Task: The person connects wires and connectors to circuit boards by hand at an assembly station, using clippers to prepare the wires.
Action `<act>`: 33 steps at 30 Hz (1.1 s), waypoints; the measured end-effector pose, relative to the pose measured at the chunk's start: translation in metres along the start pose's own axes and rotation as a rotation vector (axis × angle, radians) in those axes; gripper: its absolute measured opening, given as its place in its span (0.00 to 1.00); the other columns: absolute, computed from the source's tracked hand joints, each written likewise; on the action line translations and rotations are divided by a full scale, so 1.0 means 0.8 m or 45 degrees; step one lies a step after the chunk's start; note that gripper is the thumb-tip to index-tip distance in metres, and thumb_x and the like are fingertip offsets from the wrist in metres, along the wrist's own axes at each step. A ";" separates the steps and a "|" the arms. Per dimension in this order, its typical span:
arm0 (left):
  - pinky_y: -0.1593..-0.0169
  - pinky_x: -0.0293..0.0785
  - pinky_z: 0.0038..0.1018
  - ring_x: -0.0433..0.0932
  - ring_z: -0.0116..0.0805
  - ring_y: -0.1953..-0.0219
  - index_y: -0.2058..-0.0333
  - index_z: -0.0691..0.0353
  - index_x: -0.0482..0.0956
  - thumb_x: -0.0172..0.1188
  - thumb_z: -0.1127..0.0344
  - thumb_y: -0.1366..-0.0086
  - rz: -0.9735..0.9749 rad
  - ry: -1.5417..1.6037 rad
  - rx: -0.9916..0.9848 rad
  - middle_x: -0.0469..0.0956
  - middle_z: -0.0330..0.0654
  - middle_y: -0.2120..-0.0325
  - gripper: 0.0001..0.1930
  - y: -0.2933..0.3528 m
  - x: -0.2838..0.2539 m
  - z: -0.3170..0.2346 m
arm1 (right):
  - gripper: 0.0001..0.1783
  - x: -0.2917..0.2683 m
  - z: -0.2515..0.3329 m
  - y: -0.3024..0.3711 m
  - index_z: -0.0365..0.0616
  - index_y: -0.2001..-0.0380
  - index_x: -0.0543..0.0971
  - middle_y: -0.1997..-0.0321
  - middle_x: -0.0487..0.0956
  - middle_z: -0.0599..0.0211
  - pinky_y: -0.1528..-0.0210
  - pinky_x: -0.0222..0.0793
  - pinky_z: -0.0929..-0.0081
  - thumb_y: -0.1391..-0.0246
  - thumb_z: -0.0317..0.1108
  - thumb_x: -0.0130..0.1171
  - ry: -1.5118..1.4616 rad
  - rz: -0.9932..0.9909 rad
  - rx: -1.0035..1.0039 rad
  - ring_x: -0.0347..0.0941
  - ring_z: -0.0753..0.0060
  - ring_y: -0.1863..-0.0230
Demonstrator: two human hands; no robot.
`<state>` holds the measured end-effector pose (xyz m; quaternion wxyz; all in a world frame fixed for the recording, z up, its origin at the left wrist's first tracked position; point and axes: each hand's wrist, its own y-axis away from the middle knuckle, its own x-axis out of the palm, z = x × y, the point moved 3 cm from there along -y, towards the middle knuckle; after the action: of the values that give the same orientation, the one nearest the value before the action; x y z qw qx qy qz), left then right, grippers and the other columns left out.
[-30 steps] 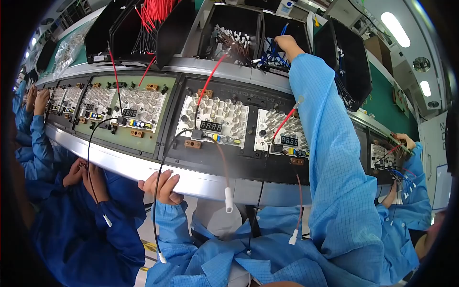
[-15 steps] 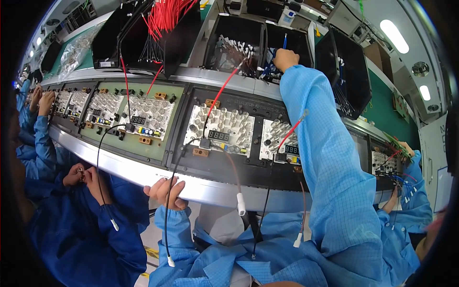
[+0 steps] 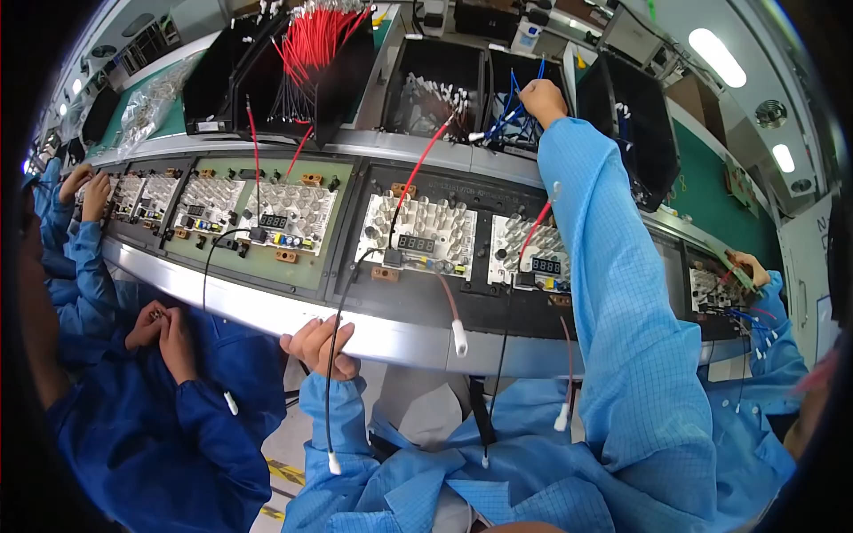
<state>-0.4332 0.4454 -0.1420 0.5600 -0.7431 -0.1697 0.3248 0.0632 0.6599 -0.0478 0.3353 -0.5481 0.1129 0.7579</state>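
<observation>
My right hand [image 3: 544, 101] reaches into a black bin [image 3: 499, 62] at the back, its fingers closed on blue wires [image 3: 508, 111] with white ends. My left hand [image 3: 322, 348] rests on the front edge of the metal rail [image 3: 400, 338], fingers loosely bent and apart, with nothing visible in them. A black wire [image 3: 334, 391] with a white tip hangs across it. Behind, a white circuit board [image 3: 426, 229] carries a digit display, a red wire [image 3: 425, 155] and a brown wire [image 3: 449, 298]. My right sleeve partly covers a second board [image 3: 511, 238].
Another black bin [image 3: 431, 67] holds white-tipped wires; red wires [image 3: 320, 44] fill a bin further left. One co-worker in dark blue [image 3: 169, 426] sits at my left with hands together. At the right, another person's hand [image 3: 752, 266] is by a board. More boards line the rail.
The boards and bins have shifted slightly in the view. My right hand has drawn back a little within the bin, and blue wires now spread beside its fingers. My left hand stays at the rail.
</observation>
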 end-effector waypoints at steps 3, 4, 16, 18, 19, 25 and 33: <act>0.38 0.45 0.37 0.71 0.35 0.56 0.69 0.53 0.80 0.32 0.54 0.33 0.058 0.043 -0.044 0.78 0.37 0.67 0.23 -0.011 -0.009 -0.001 | 0.11 -0.017 0.012 0.004 0.51 0.71 0.82 0.63 0.80 0.56 0.58 0.71 0.58 0.55 0.38 0.53 -0.135 -0.119 -0.107 0.75 0.47 0.59; 0.38 0.45 0.37 0.71 0.35 0.55 0.69 0.54 0.80 0.34 0.55 0.33 0.124 0.062 -0.079 0.78 0.37 0.67 0.23 -0.013 -0.010 -0.003 | 0.10 -0.023 0.016 0.010 0.53 0.73 0.82 0.65 0.80 0.57 0.59 0.71 0.58 0.56 0.38 0.53 -0.215 -0.173 -0.186 0.75 0.48 0.60; 0.40 0.46 0.38 0.70 0.34 0.56 0.73 0.54 0.81 0.40 0.58 0.37 0.015 0.196 -0.271 0.77 0.35 0.68 0.18 -0.011 -0.003 -0.006 | 0.12 -0.105 0.036 0.021 0.46 0.72 0.79 0.72 0.80 0.63 0.67 0.69 0.65 0.50 0.43 0.56 -0.220 -0.560 -0.456 0.76 0.58 0.68; 0.40 0.46 0.38 0.70 0.34 0.56 0.73 0.54 0.81 0.40 0.57 0.36 -0.001 0.200 -0.235 0.77 0.36 0.68 0.19 -0.013 -0.002 -0.005 | 0.13 -0.120 0.034 0.014 0.44 0.70 0.78 0.72 0.79 0.61 0.67 0.68 0.69 0.47 0.42 0.55 -0.578 -0.743 -0.516 0.75 0.64 0.70; 0.40 0.46 0.38 0.70 0.34 0.56 0.72 0.54 0.81 0.39 0.56 0.36 0.003 0.193 -0.238 0.77 0.36 0.68 0.20 -0.013 -0.002 -0.003 | 0.12 -0.126 0.039 0.015 0.47 0.71 0.77 0.75 0.78 0.66 0.67 0.67 0.67 0.49 0.44 0.57 -0.838 -0.772 -0.539 0.74 0.64 0.71; 0.40 0.45 0.37 0.71 0.34 0.57 0.72 0.54 0.82 0.39 0.56 0.37 -0.005 0.190 -0.301 0.77 0.35 0.69 0.20 -0.010 -0.001 -0.007 | 0.10 -0.139 0.046 0.035 0.44 0.70 0.77 0.75 0.76 0.71 0.67 0.65 0.75 0.47 0.39 0.58 -1.039 -1.010 -0.429 0.70 0.76 0.72; 0.39 0.43 0.38 0.71 0.34 0.56 0.73 0.53 0.81 0.40 0.58 0.38 -0.004 0.213 -0.325 0.76 0.34 0.68 0.18 -0.008 -0.001 0.001 | 0.10 -0.156 0.046 0.033 0.46 0.69 0.76 0.75 0.77 0.64 0.68 0.67 0.68 0.47 0.41 0.55 -0.631 -0.686 -0.609 0.73 0.63 0.72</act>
<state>-0.4332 0.4475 -0.1360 0.4736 -0.8325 -0.1634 0.2366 0.0405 0.6124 0.0739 0.4016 -0.4217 -0.2968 0.7568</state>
